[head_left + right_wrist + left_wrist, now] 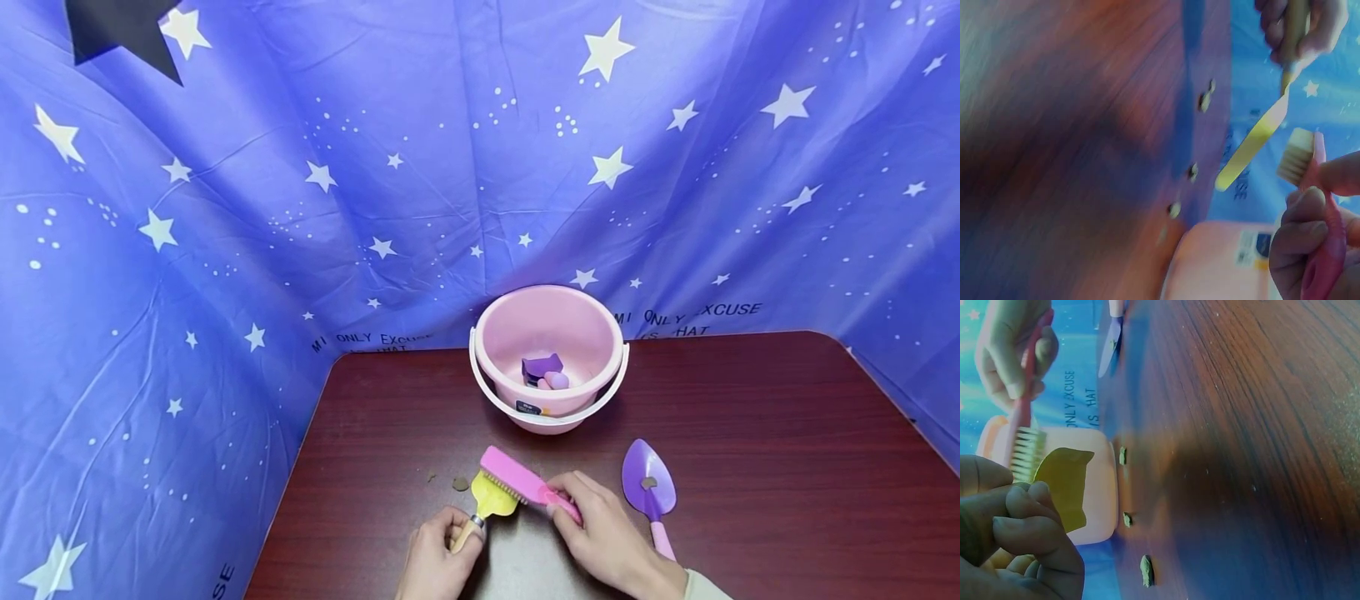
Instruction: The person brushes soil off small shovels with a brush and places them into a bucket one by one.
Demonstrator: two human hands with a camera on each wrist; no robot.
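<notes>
My left hand [438, 552] grips the wooden handle of a small yellow shovel [489, 500]. A pink brush [516, 477] is held in my right hand [603, 533], its handle pinched between thumb and fingers. In the head view the brush's bristles overlap the yellow blade; the right wrist view shows the bristles [1295, 156] a little apart from it. The shovel is raised off the table, and its blade looks bare in the left wrist view. Small brown clumps [1147, 570] lie on the table below and beyond the tools.
Behind the hands stands a pink bucket [546, 333] with a white handle and some purple and pink pieces inside. To the right lies a purple trowel [637, 475] with a brown clump on its blade. A blue star-patterned cloth [450, 200] hangs around the dark wooden table [787, 450].
</notes>
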